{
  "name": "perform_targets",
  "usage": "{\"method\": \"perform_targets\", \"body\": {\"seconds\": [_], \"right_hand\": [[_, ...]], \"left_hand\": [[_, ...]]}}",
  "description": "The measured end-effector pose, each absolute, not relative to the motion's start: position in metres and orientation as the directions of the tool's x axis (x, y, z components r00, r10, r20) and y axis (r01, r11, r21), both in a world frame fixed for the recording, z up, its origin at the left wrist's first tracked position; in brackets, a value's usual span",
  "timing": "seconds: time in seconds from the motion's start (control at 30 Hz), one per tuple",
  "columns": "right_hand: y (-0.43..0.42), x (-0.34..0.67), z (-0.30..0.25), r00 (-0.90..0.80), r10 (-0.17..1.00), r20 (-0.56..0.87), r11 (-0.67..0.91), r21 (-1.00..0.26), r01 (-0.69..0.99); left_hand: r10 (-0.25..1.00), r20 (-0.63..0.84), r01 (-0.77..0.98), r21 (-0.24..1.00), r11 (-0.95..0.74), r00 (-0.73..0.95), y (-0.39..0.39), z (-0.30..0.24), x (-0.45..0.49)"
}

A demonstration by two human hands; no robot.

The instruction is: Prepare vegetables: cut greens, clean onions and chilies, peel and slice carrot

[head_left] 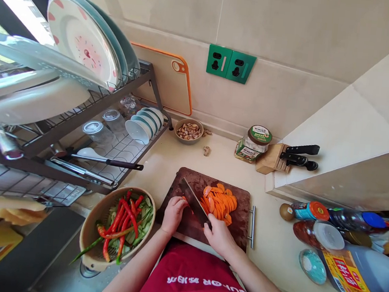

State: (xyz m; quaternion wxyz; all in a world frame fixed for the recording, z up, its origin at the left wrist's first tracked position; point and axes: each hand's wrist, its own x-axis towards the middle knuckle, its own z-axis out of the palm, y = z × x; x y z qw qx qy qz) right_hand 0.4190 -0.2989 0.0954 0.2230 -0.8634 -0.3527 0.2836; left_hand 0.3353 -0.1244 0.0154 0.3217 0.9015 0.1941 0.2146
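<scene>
A dark wooden cutting board [238,223] lies on the counter in front of me. On it is a pile of orange carrot slices [219,203]. My right hand [219,234] is closed round the handle of a cleaver [193,201], whose blade angles across the board. My left hand [173,213] has its fingers curled down on a small piece of carrot [185,201] right at the blade's left side. I wear a red apron [195,279].
A beige colander [92,228] with red chillies and green vegetables stands left of the board. Behind it is a dish rack [90,122] with plates, bowls and glasses. A bowl of nuts [189,131], a jar [255,142], a knife block [276,158] and bottles [328,223] are on the counter.
</scene>
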Motion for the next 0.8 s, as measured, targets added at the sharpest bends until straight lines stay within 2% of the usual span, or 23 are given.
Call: {"method": "perform_targets", "body": {"seconds": [0.1, 0.17, 0.3, 0.33, 0.4, 0.47, 0.53, 0.57, 0.67, 0.8], "right_hand": [[-0.330, 0.422, 0.111, 0.652, 0.707, -0.274, -0.660, -0.585, 0.471], [-0.351, 0.425, 0.121, 0.676, 0.700, -0.231, -0.659, -0.575, 0.485], [-0.383, 0.430, 0.132, 0.680, 0.717, -0.151, -0.627, -0.566, 0.535], [-0.387, 0.431, 0.132, 0.677, 0.721, -0.146, -0.627, -0.552, 0.549], [-0.394, 0.434, 0.132, 0.661, 0.736, -0.145, -0.627, -0.515, 0.585], [-0.396, 0.438, 0.131, 0.634, 0.760, -0.147, -0.618, -0.465, 0.633], [-0.396, 0.442, 0.133, 0.596, 0.789, -0.150, -0.599, -0.404, 0.691], [-0.395, 0.444, 0.134, 0.574, 0.804, -0.154, -0.586, -0.370, 0.721], [-0.392, 0.451, 0.139, 0.505, 0.848, -0.162, -0.530, -0.288, 0.797], [-0.390, 0.459, 0.143, 0.446, 0.878, -0.175, -0.477, -0.236, 0.847]], "left_hand": [[0.436, 0.234, 0.166, 0.693, -0.702, 0.869, -0.131, 0.020, 0.343], [0.451, 0.215, 0.162, 0.734, -0.660, 0.866, -0.131, 0.028, 0.345], [0.650, 0.269, 0.229, 0.785, -0.575, 0.710, -0.118, 0.068, 0.351], [0.660, 0.283, 0.225, 0.787, -0.575, 0.695, -0.117, 0.081, 0.354], [0.546, 0.255, 0.166, 0.778, -0.606, 0.798, -0.123, 0.108, 0.364], [0.267, 0.146, 0.064, 0.763, -0.644, 0.953, -0.140, 0.129, 0.375], [-0.009, 0.027, -0.026, 0.738, -0.674, 1.000, -0.163, 0.139, 0.387], [-0.094, -0.016, -0.054, 0.718, -0.694, 0.995, -0.175, 0.140, 0.392], [-0.182, -0.093, -0.085, 0.626, -0.775, 0.979, -0.202, 0.133, 0.405], [-0.123, -0.101, -0.050, 0.535, -0.843, 0.987, -0.215, 0.118, 0.412]]}}
